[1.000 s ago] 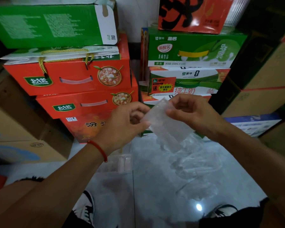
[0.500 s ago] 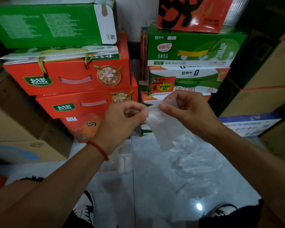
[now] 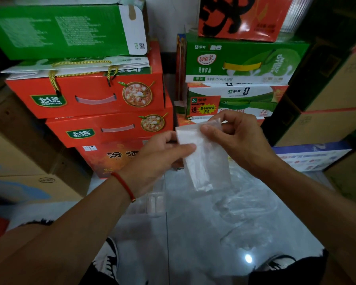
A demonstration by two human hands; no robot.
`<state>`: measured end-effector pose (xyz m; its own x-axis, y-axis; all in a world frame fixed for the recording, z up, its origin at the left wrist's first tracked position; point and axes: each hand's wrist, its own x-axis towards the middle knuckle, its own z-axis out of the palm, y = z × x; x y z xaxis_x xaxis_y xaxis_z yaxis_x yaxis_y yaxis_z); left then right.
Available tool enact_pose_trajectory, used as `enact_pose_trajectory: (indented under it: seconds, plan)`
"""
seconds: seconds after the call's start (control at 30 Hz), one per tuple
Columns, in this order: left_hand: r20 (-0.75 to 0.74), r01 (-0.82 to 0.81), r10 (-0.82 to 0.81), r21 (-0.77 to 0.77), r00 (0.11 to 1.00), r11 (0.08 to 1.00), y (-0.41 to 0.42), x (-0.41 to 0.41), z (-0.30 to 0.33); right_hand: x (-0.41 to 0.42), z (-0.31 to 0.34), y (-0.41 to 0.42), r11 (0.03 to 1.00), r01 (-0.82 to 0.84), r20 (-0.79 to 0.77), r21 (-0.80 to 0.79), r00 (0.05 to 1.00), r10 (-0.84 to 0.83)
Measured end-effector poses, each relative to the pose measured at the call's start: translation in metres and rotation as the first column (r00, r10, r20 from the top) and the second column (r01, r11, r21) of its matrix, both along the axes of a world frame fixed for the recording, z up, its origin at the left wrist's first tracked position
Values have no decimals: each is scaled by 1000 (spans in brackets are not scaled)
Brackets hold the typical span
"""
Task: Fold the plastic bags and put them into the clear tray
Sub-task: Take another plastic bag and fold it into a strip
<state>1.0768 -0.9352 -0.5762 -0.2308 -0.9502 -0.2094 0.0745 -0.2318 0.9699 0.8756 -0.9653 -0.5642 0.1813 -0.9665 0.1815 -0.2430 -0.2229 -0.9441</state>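
Plastic bag, folded into a narrow translucent strip, held up in mid-air between both hands, above the floor. Nearest the camera: two black-and-white shoes at the bottom edge, on the glossy grey tile floor. Loose pile of unfolded clear bags lies on the floor right of centre, under the held bag. Clear tray sits on the floor just below the left forearm, partly hidden; contents can't be made out. Left hand, red string bracelet on the wrist, pinches the bag's left edge with the thumb on top. Right hand pinches the bag's upper corner, fingers curled. Farther back: stacked red gift boxes on the left, green carton on top of them, green and white milk cartons on the right, brown cardboard boxes at both sides.
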Motion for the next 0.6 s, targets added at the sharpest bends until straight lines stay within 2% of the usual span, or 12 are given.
enact_pose_trajectory:
  seconds: [0.1,0.2,0.3,0.4,0.47,0.6]
  plan:
    - [75,18,-17,-8,997,1000,1,0,-3,-2,-2,-2,999,50,3,-19,999,-50]
    - [101,-35,38,-32,994,999,3,1,-3,-3,-3,-3,996,93,48,20,994,-93]
    - [115,-95,102,-68,988,993,2,1,-2,-1,1,-1,959,8,130,282,990,-46]
    - [123,-140,152,-96,981,985,2,2,-1,2,-3,4,850,-136,165,509,985,59]
    - [135,-159,175,-121,975,980,2,1,-2,7,-10,5,833,-133,179,537,983,42]
    - [165,-135,159,-149,973,980,1,3,-1,13,-16,4,868,-50,159,494,987,-33]
